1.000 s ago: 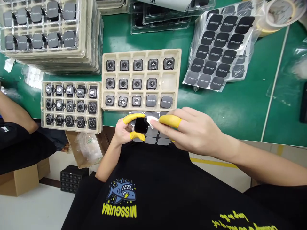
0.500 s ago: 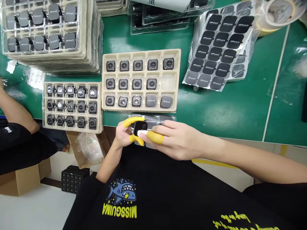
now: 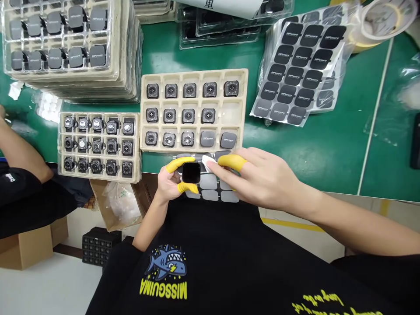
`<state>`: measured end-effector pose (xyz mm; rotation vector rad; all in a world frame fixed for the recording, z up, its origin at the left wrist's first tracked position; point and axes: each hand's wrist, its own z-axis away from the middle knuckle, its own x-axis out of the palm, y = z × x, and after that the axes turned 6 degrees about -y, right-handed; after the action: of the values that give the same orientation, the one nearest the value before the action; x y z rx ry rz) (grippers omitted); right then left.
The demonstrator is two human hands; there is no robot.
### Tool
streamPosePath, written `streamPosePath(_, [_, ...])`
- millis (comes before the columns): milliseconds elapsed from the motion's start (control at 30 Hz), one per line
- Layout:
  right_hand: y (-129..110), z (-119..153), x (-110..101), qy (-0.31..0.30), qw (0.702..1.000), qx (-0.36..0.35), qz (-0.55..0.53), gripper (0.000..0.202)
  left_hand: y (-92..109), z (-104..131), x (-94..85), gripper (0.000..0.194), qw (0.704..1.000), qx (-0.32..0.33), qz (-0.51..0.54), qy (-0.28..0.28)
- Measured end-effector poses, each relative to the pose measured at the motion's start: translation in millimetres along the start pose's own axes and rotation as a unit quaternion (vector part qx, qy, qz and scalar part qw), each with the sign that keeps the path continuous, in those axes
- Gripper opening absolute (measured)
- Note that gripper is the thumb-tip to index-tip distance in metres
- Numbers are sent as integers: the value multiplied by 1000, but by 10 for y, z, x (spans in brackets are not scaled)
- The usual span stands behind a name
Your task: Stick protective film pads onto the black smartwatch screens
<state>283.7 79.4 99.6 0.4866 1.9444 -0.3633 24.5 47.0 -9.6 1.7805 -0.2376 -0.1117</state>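
Observation:
Between yellow-covered fingers, my left hand [image 3: 169, 181] grips a smartwatch body [image 3: 191, 172] by its edges, dark screen facing up. My right hand [image 3: 259, 177] pinches a small white wiping cloth [image 3: 208, 163] just right of the watch, apart from its screen. Yellow covers are on fingers of this hand too. Under both hands lies a sheet of grey film stickers [image 3: 210, 195] at the table's front edge. Beyond it sits a beige tray [image 3: 194, 151] of watch bodies, mostly back side up; two at its front right carry grey stickers, and one slot on the right holds nothing.
A second tray of watches [image 3: 100, 175] stands at the left, before a tall stack of trays [image 3: 126, 65]. Sticker sheets [image 3: 293, 76] and tape rolls [image 3: 382, 22] lie at the back right. Another person's arm [image 3: 19, 146] rests at the far left.
My right hand has moved right with the white cloth, off the watch, so the whole dark screen now shows. My left hand still holds the watch in nearly the same place.

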Motion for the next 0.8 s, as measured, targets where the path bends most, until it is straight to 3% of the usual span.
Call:
streamPosePath(200, [-99, 28, -183, -17, 997, -38, -65, 31, 63, -50, -34, 90, 999, -7, -10, -31])
streamPosePath(400, [-214, -50, -51, -27, 993, -81, -75, 24, 104, -66, -8, 85, 998, 27, -16, -58])
streamPosePath(500, [-203, -90, 61, -20, 995, -76, -61, 19, 108, -50, 8, 81, 997, 37, -2, -61])
streamPosePath(633, [-98, -60, 149, -21, 998, -56, -25, 23, 75, 9, -3, 81, 1000, 23, 1, -17])
streamPosePath(800, [3, 58, 57, -4, 1000, -7, -8, 37, 22, 85, -27, 87, 1000, -14, -7, -3])
